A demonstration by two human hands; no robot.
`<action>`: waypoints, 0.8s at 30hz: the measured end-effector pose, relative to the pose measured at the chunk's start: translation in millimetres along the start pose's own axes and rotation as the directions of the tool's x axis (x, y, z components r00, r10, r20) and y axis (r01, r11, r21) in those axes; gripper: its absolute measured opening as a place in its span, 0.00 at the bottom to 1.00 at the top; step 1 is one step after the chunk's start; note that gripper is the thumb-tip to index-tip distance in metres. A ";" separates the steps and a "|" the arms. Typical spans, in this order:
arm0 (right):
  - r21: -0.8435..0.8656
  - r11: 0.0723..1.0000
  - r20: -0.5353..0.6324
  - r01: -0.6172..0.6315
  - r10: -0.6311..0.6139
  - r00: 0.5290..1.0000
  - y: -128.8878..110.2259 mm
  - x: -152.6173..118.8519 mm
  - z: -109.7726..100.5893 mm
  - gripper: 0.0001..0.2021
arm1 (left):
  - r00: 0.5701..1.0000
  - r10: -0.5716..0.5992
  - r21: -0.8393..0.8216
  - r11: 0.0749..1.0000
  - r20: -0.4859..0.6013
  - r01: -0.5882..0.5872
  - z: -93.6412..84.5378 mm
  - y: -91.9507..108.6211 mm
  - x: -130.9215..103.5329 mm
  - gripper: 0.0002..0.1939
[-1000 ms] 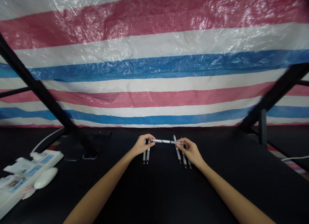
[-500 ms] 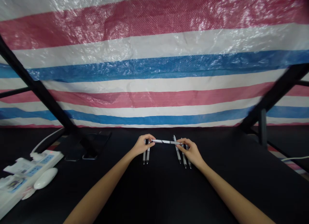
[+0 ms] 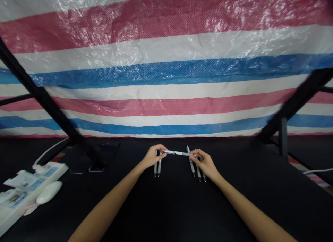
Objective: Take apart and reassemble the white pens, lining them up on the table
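Observation:
A white and grey pen is held level between my two hands. My left hand pinches its left end, and my right hand pinches the right end, where the tip is. Beneath my left hand lie two similar pens side by side, their upper parts partly covered by my fingers. Three more pens lie under and beside my right hand, tips toward me, partly hidden by its fingers.
On the left of the black table are a white power strip, a white mouse and dark flat devices. Black slanted bars stand at both sides. A striped sheet hangs behind.

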State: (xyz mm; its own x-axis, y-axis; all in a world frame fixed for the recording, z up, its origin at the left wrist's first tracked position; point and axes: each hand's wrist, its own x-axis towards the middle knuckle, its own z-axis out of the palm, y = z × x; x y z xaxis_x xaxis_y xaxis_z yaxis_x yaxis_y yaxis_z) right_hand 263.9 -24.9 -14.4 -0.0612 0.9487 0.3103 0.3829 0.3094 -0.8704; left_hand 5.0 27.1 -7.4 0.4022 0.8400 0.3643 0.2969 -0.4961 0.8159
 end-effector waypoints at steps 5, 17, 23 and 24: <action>-0.113 0.993 0.026 -0.018 0.021 0.999 -4.0 -0.4 -2.3 0.25 | 1.000 -0.002 -0.013 1.000 0.009 0.002 0.4 1.5 0.4 0.06; -0.009 0.999 0.052 -0.034 0.034 0.998 -1.5 0.9 0.6 0.17 | 1.000 0.005 -0.019 1.000 0.001 -0.005 0.8 0.2 0.2 0.07; -0.169 0.986 0.051 -0.007 0.016 0.999 -10.9 -2.1 -1.6 0.27 | 1.000 0.008 -0.012 1.000 0.008 -0.008 0.1 1.8 0.3 0.06; -0.179 0.984 0.049 -0.002 0.011 0.999 -10.7 -2.2 -1.6 0.28 | 1.000 0.008 -0.010 1.000 0.008 -0.008 0.0 2.0 0.3 0.06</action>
State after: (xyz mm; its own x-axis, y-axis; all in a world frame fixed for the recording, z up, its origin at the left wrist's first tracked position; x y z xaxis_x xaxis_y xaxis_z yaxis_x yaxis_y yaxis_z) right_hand 261.4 -30.4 -5.1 -0.1019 0.9540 0.2819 0.5420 0.2908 -0.7885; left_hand 5.7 26.4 -5.7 0.4117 0.8343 0.3667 0.2855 -0.5002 0.8174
